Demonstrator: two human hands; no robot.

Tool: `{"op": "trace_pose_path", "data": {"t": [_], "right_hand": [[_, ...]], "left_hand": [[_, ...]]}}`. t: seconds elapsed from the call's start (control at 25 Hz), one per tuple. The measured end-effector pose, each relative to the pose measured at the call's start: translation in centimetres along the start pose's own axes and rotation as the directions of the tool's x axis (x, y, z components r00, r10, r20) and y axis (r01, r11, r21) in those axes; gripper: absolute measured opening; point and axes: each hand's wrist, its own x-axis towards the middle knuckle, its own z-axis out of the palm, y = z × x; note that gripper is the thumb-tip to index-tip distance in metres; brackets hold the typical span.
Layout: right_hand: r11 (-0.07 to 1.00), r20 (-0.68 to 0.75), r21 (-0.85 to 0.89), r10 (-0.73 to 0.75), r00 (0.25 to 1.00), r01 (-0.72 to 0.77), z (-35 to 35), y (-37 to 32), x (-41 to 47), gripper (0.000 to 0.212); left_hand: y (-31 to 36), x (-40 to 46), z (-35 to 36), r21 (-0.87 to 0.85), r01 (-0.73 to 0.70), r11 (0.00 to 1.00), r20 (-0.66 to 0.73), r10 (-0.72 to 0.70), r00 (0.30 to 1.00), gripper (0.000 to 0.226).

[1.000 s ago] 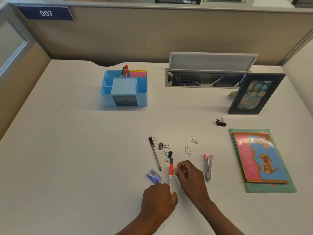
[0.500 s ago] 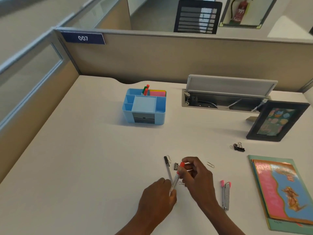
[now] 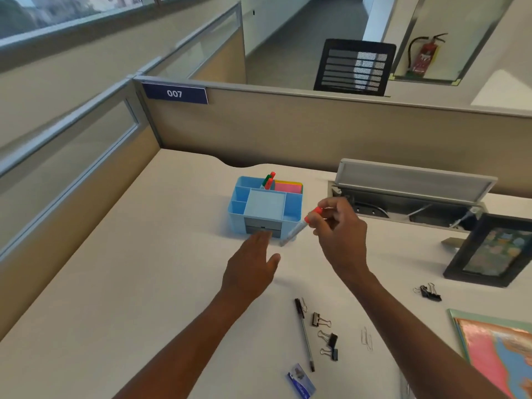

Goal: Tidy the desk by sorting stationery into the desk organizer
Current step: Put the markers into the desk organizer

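Right hand (image 3: 342,240): raised above the table (image 3: 144,283), just right of the blue desk organizer (image 3: 266,208); fingers (image 3: 328,210) curled, pinching an orange-capped marker (image 3: 299,226) near its cap end. Marker tilted, cap up and to the right, pale barrel sloping down-left across the organizer's front right corner; contact with the organizer not discernible.

Left hand (image 3: 250,272): outstretched above the table, fingers straight and relaxed, holding nothing; fingertips level with the organizer's grey front drawer (image 3: 263,226), contact uncertain.

Organizer: standing on the table toward its far edge. Back compartment with two markers upright, one green-capped, one orange-capped (image 3: 269,180). Rear right compartment with coloured sticky notes (image 3: 288,186). Small left compartments, contents not visible.

Loose on the table, near edge:
- black pen (image 3: 304,334), lying lengthwise
- binder clips (image 3: 326,336), three, just right of the pen
- paper clips (image 3: 367,338), clear, right of the binder clips
- small blue packet (image 3: 300,384), below the pen tip
- further binder clips (image 3: 429,292), black, well apart to the right

Right side: picture frame (image 3: 489,251), propped, dark border; colourful booklet (image 3: 495,349) on a green sheet, partly cut off by the picture edge. Behind: cable tray with lid raised (image 3: 414,180).
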Motion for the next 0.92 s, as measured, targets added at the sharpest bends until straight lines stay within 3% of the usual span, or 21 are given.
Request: {"op": "trace_pose_path", "data": {"t": [0.16,0.32,0.6,0.92], "right_hand": [[0.997,-0.044,-0.015,-0.078,0.996,0.077,2.9,-1.2,5.7,0.016],[0.978,0.025,-0.119,-0.172,0.985,0.174,6.4,-2.1,9.7,0.017],[0.902,0.15,-0.322,-0.253,0.956,0.29,10.3,-1.4,13.4,0.014],[0.882,0.278,-0.379,-0.178,0.944,0.278,13.4,1.3,14.7,0.007]], "left_hand": [[-2.0,4.7,0.4,0.172,-0.046,0.984,0.055,0.037,0.998,0.075],[-2.9,6.7,1.3,0.249,-0.1,0.963,0.123,0.071,0.99,0.08],[-3.3,7.4,2.1,0.206,-0.098,0.974,0.122,0.074,0.99,0.083],[-3.5,7.6,2.7,0.17,-0.073,0.983,0.098,0.057,0.994,0.084]]}}
